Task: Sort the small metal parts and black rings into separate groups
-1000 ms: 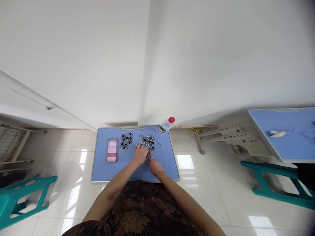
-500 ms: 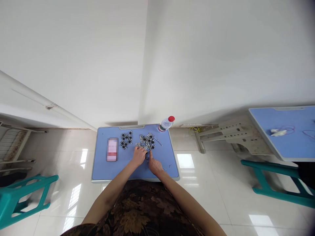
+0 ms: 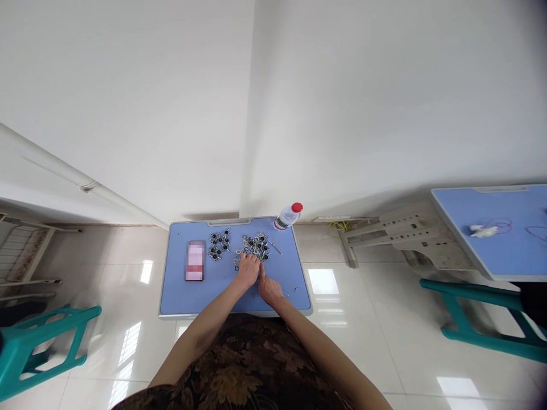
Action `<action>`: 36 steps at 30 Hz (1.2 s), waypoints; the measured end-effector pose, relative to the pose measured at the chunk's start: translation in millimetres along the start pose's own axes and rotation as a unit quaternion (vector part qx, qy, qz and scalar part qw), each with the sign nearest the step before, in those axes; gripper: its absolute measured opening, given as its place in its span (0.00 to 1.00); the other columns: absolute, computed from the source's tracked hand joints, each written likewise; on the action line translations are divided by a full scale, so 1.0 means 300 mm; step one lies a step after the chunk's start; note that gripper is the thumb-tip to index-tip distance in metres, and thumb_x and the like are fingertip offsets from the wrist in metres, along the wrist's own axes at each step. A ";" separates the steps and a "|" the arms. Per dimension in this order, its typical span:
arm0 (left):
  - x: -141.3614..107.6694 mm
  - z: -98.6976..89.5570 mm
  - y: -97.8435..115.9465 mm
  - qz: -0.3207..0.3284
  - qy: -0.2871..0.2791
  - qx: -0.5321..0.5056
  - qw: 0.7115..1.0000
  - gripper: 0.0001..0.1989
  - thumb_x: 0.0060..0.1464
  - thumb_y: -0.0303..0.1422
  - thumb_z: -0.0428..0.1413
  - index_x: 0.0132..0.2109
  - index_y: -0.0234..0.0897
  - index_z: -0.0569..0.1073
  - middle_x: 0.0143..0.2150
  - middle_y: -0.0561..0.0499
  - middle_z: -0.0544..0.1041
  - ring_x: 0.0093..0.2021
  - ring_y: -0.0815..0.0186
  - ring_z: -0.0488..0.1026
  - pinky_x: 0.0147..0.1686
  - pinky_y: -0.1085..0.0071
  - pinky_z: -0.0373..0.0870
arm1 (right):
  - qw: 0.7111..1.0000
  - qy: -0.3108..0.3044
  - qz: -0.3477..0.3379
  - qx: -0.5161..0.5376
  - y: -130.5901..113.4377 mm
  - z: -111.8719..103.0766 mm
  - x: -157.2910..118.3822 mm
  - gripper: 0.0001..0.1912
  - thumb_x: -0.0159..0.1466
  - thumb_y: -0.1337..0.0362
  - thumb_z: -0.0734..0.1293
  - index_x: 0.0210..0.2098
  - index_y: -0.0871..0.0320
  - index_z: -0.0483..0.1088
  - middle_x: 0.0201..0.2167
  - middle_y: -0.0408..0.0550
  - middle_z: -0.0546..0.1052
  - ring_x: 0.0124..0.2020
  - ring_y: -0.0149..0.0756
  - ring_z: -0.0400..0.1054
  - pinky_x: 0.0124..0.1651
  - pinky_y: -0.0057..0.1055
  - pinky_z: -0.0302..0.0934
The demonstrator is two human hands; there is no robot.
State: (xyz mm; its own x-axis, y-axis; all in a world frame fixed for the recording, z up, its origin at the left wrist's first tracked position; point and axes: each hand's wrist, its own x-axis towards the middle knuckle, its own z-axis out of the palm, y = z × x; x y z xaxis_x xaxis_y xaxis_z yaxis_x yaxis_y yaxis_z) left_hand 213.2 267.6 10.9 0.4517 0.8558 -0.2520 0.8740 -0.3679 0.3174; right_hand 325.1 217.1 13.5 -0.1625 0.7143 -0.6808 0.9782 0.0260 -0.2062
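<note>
On the blue table (image 3: 179, 296), a pile of small metal and black parts (image 3: 256, 244) lies just beyond my hands. My left hand (image 3: 249, 270) is at the near edge of the pile, its fingers curled together; what they hold, if anything, is too small to make out. Right beside it, my right hand (image 3: 269, 289) has its index finger stretched forward, its tip close to the left fingers. A second group of similar black-headed parts (image 3: 219, 244) sits farther left. A few small rings (image 3: 236, 263) lie left of my left fingers.
A phone (image 3: 195, 261) lies at the table's left. A clear bottle with a red cap (image 3: 288, 216) stands at the back right corner. Beyond are another blue table (image 3: 504, 228) and green stools (image 3: 47, 341). A thin tool (image 3: 274, 245) lies right of the pile.
My left hand has moved slightly right, closer to my right hand, uncovering small rings on its left. My right hand has hardly moved.
</note>
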 end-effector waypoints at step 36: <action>-0.255 0.090 -0.183 -0.164 0.063 -0.187 0.967 0.31 0.54 0.23 0.61 0.63 0.40 0.62 0.64 0.40 0.66 0.63 0.53 0.70 0.61 0.56 0.70 | 0.988 0.054 0.017 0.146 0.059 0.035 -0.038 0.22 0.73 0.69 0.54 0.64 0.66 0.62 0.44 0.60 0.81 0.45 0.45 0.76 0.45 0.32 0.60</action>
State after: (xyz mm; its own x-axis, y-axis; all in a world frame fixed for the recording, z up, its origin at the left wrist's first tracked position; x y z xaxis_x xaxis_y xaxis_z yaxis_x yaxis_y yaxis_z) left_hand 135.5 212.6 -11.9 0.1159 0.9503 -0.2890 0.8301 0.0672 0.5536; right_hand 343.1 201.9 10.2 -0.1003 0.7822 -0.6149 0.9014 -0.1902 -0.3890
